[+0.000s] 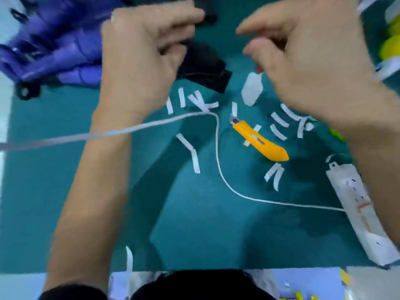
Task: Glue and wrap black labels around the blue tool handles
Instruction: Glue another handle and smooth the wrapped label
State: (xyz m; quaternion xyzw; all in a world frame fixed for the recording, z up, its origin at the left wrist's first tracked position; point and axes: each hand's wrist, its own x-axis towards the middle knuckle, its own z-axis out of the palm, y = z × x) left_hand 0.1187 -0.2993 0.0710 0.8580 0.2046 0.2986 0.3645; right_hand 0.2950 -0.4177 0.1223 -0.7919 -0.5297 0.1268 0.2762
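Blurred left hand above flat black labels, grip cannot tell; right hand grip loosely curled, holding nothing.

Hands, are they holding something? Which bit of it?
Too blurry to tell for the left hand: its fingers curl just above the black labels. The right hand looks empty.

A yellow utility knife lay on the teal mat among scattered white paper strips. A white cord curved past it to a white power strip at the right edge.
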